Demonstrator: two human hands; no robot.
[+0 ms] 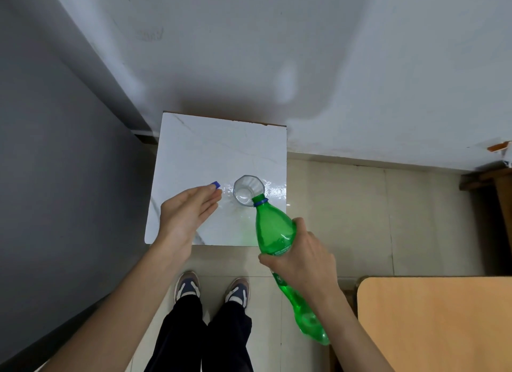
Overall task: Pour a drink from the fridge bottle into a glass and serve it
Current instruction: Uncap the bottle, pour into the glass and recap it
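The green plastic bottle (274, 230) is translucent and has no cap; a blue ring sits around its neck. It is tilted strongly, with the mouth pointing down and forward from the right hand (302, 256), which grips it around the middle, where the label is. The bottom of the bottle sticks out behind this hand, toward the person. The mouth is over the near rim of the glass (248, 190). The glass is clear, with a faceted wall, and it stands upright on the white table (194, 149), ahead of the right hand. Whether there is liquid in the glass cannot be told. The small blue cap (215, 184) is at the fingertips of the left hand (188, 208), just left of the glass.
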